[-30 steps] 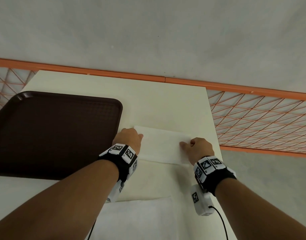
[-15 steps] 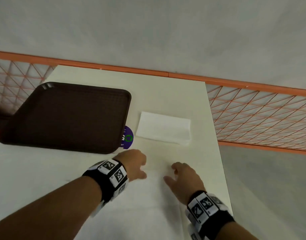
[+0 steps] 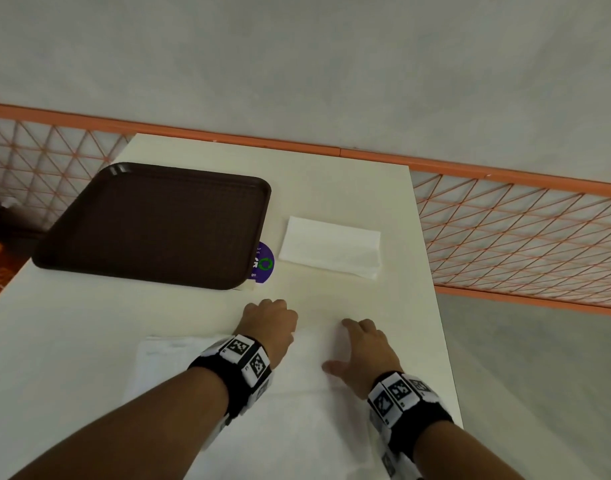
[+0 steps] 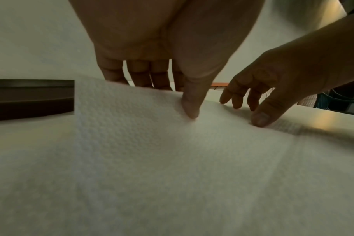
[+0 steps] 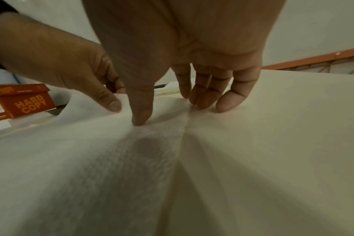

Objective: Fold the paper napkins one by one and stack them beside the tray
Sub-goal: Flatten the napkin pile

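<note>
A folded white napkin (image 3: 330, 252) lies flat on the table just right of the dark brown tray (image 3: 151, 223). Nearer to me lies a spread-out unfolded napkin (image 3: 297, 410), with another sheet showing under it at the left. My left hand (image 3: 267, 323) is at its far edge: in the left wrist view the thumb presses on top of the napkin (image 4: 152, 159) and the fingers curl behind the raised edge, pinching it. My right hand (image 3: 363, 348) rests on the same napkin (image 5: 131, 175), thumb and fairly straight fingertips pressing down.
The cream table (image 3: 331, 188) ends close on the right, beside an orange mesh railing (image 3: 522, 237). A purple round sticker (image 3: 262, 263) peeks from under the tray's right edge. An orange "HARD COPY" box (image 5: 24, 103) stands beyond the table to the left.
Both hands let go of the folded napkin beside the tray and drew back toward me onto the unfolded napkin. The left hand has taken hold of its far edge.
</note>
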`<action>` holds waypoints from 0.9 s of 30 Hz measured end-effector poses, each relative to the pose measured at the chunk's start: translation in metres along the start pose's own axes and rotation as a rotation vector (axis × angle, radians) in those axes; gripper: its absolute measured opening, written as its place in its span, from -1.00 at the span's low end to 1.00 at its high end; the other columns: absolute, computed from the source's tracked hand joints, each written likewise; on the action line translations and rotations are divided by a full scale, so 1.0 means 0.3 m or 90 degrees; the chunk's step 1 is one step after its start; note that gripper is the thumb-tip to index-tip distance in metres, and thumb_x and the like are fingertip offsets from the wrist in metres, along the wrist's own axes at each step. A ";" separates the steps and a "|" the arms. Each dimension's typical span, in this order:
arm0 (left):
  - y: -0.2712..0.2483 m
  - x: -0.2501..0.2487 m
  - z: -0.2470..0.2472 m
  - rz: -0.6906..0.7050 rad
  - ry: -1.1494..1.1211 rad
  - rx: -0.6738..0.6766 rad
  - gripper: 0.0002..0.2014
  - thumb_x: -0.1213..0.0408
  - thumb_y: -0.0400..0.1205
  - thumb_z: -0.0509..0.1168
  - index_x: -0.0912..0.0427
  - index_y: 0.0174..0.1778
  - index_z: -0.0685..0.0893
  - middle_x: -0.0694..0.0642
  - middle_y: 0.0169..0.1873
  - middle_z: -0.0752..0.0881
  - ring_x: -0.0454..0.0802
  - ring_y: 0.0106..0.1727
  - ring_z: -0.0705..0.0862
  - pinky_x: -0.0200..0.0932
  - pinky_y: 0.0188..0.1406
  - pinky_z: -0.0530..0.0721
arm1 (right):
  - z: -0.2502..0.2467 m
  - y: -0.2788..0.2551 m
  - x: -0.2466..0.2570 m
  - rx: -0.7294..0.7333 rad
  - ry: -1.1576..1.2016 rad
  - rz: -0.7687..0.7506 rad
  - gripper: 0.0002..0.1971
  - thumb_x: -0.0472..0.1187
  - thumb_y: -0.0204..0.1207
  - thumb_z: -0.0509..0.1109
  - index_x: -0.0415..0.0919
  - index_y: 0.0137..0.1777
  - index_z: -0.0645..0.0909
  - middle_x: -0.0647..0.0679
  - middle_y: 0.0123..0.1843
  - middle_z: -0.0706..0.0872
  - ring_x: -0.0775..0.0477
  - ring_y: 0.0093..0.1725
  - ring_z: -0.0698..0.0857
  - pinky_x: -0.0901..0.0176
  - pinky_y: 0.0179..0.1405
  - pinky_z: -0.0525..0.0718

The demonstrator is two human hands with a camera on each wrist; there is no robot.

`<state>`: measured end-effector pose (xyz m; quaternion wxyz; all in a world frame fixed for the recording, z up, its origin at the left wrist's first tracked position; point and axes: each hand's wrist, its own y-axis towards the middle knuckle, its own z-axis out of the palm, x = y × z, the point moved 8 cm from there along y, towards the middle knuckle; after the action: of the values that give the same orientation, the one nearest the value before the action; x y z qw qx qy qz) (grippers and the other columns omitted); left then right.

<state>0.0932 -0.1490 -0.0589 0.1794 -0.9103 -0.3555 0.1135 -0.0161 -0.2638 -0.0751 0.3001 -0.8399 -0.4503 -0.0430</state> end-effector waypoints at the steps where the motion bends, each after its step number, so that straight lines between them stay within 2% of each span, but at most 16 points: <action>1: -0.002 -0.005 -0.001 0.006 -0.002 -0.002 -0.81 0.14 0.69 0.19 0.01 0.16 0.62 0.02 0.20 0.56 0.06 0.24 0.52 -0.05 0.17 0.42 | -0.003 0.000 -0.006 -0.004 0.018 0.002 -0.17 0.20 0.42 0.47 0.01 0.61 0.18 -0.02 0.49 0.34 -0.14 0.45 0.39 -0.04 0.39 0.50; 5: -0.031 -0.045 -0.024 0.065 -0.077 0.006 -0.82 0.18 0.70 0.19 0.07 0.14 0.64 0.04 0.16 0.63 0.06 0.17 0.59 -0.10 0.12 0.48 | -0.040 0.000 -0.035 -0.053 0.081 -0.013 -0.13 0.16 0.41 0.49 0.04 0.64 0.13 0.01 0.57 0.27 -0.14 0.50 0.36 -0.04 0.44 0.47; 7: -0.059 -0.058 -0.042 0.090 -0.141 0.028 -0.80 0.16 0.70 0.19 0.05 0.15 0.66 0.04 0.12 0.69 0.06 0.13 0.64 -0.11 0.11 0.55 | -0.061 0.002 -0.053 -0.067 0.139 -0.024 -0.26 0.06 0.44 0.50 0.03 0.59 0.28 0.05 0.53 0.36 -0.08 0.48 0.41 0.07 0.42 0.46; 9: -0.082 -0.060 -0.067 0.103 -0.200 0.025 -0.79 0.12 0.68 0.22 0.02 0.17 0.68 0.02 0.07 0.73 0.03 0.09 0.67 -0.13 0.12 0.61 | -0.076 0.003 -0.075 -0.072 0.216 -0.039 -0.58 -0.05 0.46 0.51 0.03 0.32 0.57 0.09 0.29 0.61 0.00 0.30 0.57 0.27 0.22 0.50; 11: -0.091 -0.044 -0.095 0.104 -0.273 -0.006 -0.81 0.12 0.67 0.27 0.02 0.13 0.71 -0.01 -0.02 0.75 -0.04 0.03 0.69 -0.16 0.10 0.63 | -0.089 -0.001 -0.093 -0.070 0.288 -0.046 -0.91 -0.12 0.47 0.51 0.05 -0.06 0.69 0.13 -0.05 0.74 0.02 0.03 0.69 0.34 -0.06 0.54; 13: -0.086 0.002 -0.116 0.072 -0.362 -0.050 -0.86 0.13 0.63 0.32 0.02 0.03 0.74 -0.06 -0.14 0.74 -0.09 -0.04 0.70 -0.20 0.06 0.64 | -0.100 -0.010 -0.100 -0.059 0.366 -0.052 -0.90 -0.17 0.47 0.51 0.03 -0.24 0.70 0.12 -0.23 0.76 0.03 -0.17 0.70 0.29 -0.19 0.59; 15: -0.077 0.073 -0.107 0.013 -0.446 -0.078 -0.92 0.11 0.57 0.40 -0.01 -0.09 0.74 -0.10 -0.17 0.73 -0.12 -0.05 0.70 -0.19 0.06 0.65 | -0.110 -0.018 -0.107 -0.054 0.430 -0.038 -0.86 -0.22 0.48 0.51 -0.02 -0.29 0.71 0.08 -0.32 0.74 0.03 -0.29 0.66 0.18 -0.24 0.64; 18: -0.080 0.162 -0.036 -0.061 -0.528 -0.039 -0.80 0.06 0.51 0.47 0.05 -0.03 0.72 -0.08 -0.08 0.74 -0.05 0.04 0.72 -0.15 0.06 0.66 | -0.131 -0.021 -0.113 -0.060 0.453 -0.020 -0.86 -0.25 0.50 0.49 -0.07 -0.28 0.71 0.01 -0.34 0.73 -0.03 -0.32 0.64 0.02 -0.23 0.69; 20: -0.090 0.192 -0.010 -0.081 -0.521 -0.037 -0.78 0.09 0.54 0.44 0.08 0.03 0.71 -0.02 -0.06 0.76 0.02 0.03 0.73 -0.12 0.04 0.68 | -0.148 -0.017 -0.109 -0.073 0.429 -0.032 -0.87 -0.23 0.50 0.48 -0.05 -0.27 0.70 0.00 -0.31 0.75 -0.03 -0.29 0.67 0.01 -0.17 0.71; 23: -0.111 0.197 -0.054 -0.059 -0.461 -0.132 -0.97 0.18 0.58 0.39 0.02 -0.12 0.72 -0.11 -0.29 0.71 -0.02 -0.16 0.68 -0.23 -0.12 0.59 | -0.182 -0.025 -0.080 -0.097 0.340 -0.063 -0.85 -0.21 0.50 0.47 0.01 -0.27 0.66 0.06 -0.26 0.75 0.07 -0.26 0.66 0.29 -0.25 0.60; 25: -0.125 0.191 -0.093 -0.035 -0.432 -0.185 -0.96 0.21 0.59 0.38 0.04 -0.10 0.74 -0.12 -0.29 0.68 -0.08 -0.17 0.64 -0.26 -0.14 0.54 | -0.204 -0.034 -0.053 -0.115 0.292 -0.085 -0.82 -0.19 0.50 0.47 0.06 -0.29 0.62 0.11 -0.27 0.74 0.16 -0.26 0.64 0.43 -0.29 0.49; 27: -0.132 0.188 -0.113 -0.012 -0.426 -0.212 -0.91 0.22 0.60 0.37 0.08 -0.04 0.75 -0.07 -0.19 0.72 -0.09 -0.11 0.65 -0.24 -0.08 0.55 | -0.217 -0.042 -0.032 -0.121 0.267 -0.098 -0.81 -0.18 0.50 0.48 0.09 -0.29 0.60 0.16 -0.26 0.73 0.27 -0.26 0.62 0.54 -0.33 0.45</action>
<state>0.1212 -0.0915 -0.0163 -0.0961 -0.8363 -0.4162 0.3438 -0.0187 -0.3009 -0.0192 0.3025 -0.8002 -0.4347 -0.2814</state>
